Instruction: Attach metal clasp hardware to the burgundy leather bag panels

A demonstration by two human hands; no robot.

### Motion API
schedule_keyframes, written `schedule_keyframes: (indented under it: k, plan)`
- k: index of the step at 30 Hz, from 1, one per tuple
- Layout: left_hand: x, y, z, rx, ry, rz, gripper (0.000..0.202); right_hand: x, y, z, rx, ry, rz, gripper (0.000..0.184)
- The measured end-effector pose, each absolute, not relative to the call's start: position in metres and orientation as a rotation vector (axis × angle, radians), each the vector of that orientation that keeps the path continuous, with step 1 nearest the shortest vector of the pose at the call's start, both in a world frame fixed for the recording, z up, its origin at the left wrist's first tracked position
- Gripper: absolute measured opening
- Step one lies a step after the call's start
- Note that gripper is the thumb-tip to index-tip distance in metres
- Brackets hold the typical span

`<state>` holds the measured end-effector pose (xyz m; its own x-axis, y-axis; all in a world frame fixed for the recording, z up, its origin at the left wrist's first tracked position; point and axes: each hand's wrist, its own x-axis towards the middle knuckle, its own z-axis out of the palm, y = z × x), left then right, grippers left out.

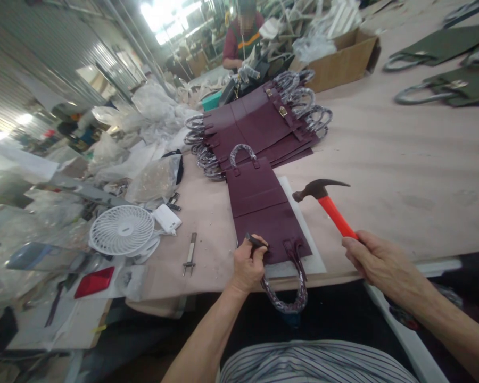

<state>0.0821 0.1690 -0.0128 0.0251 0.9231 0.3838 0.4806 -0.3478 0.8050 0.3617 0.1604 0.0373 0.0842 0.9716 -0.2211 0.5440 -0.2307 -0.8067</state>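
Observation:
My left hand (249, 266) grips a dark punch (256, 241), holding it against the near left part of a maroon leather bag panel (259, 194). Plastic-wrapped handles curve from both ends of this panel; the near handle (286, 306) hangs past the table edge. Beneath the panel lies a white board (308, 229), showing along its right side. In my right hand (377, 260) is a claw hammer (338, 215) with an orange handle, raised to the right of the panel and apart from the punch. Whether the punch tip touches the leather is hidden by my fingers.
Behind the panel lies a stack of maroon panels (243, 125) with wrapped handles. Dark green panels (459, 48) lie far right, near a cardboard box (339, 61). To the left are a white fan (122, 230), a caliper-like tool (190, 254) and a red case (95, 282). A person (239, 42) works beyond.

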Motion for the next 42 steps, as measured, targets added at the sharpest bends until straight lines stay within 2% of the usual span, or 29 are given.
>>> schedule_keyframes:
  k: [6, 12, 23, 30, 33, 39, 42]
  plan:
    - [0.084, 0.168, -0.01, 2.011, 1.428, 1.258, 0.012, 0.369, 0.166, 0.025, -1.842, -1.373, 1.127, 0.033]
    - [0.085, 0.168, -0.011, 2.088, 1.405, 1.265, 0.013, 0.367, 0.166, 0.024, -1.834, -1.467, 1.129, 0.039]
    - [0.081, 0.169, -0.01, 1.999, 1.381, 1.244, 0.011, 0.342, 0.164, 0.096, -1.689, -1.738, 0.928, 0.037]
    - [0.083, 0.169, -0.014, 2.011, 1.38, 1.217, 0.011, 0.336, 0.16, 0.117, -1.612, -1.998, 0.791, 0.032]
    - [0.085, 0.169, -0.015, 2.013, 1.382, 1.221, 0.012, 0.336, 0.154, 0.127, -1.492, -2.105, 0.641, 0.031]
    - [0.088, 0.17, -0.014, 2.034, 1.388, 1.296, 0.013, 0.328, 0.14, 0.136, -1.158, -2.309, 0.072, 0.03]
    - [0.088, 0.17, -0.016, 2.049, 1.416, 1.306, 0.011, 0.33, 0.14, 0.141, -1.103, -2.435, -0.045, 0.029]
